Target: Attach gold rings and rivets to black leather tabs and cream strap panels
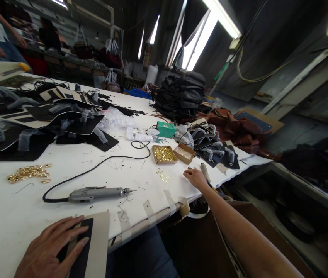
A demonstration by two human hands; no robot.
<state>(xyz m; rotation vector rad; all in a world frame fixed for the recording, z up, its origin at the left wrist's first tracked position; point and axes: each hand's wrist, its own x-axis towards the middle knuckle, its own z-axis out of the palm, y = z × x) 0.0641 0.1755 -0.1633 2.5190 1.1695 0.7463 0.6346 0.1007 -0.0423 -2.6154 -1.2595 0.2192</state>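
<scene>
My left hand (56, 247) lies with fingers stretched over a pale flat panel (98, 239) that has a black strip (84, 255) on it, at the near left of the table. Reaching far to the right, my right hand (195, 178) is closed near the table's edge. A small dark bit shows at its fingertips, but what it holds is unclear. Beside it lies a grey handled tool (205, 172). Small gold pieces (163, 175) are scattered to its left, below a box of gold fittings (164, 154). A grey electric screwdriver (97, 194) rests between my hands.
Gold clasps (29, 173) lie in a pile at left. Black panels with plastic-wrapped handles (30, 143) are heaped behind. A cord (102, 160) crosses the white table (73, 170). A green box (165, 129), an open carton (184, 153) and stacked black bags (181, 96) stand beyond.
</scene>
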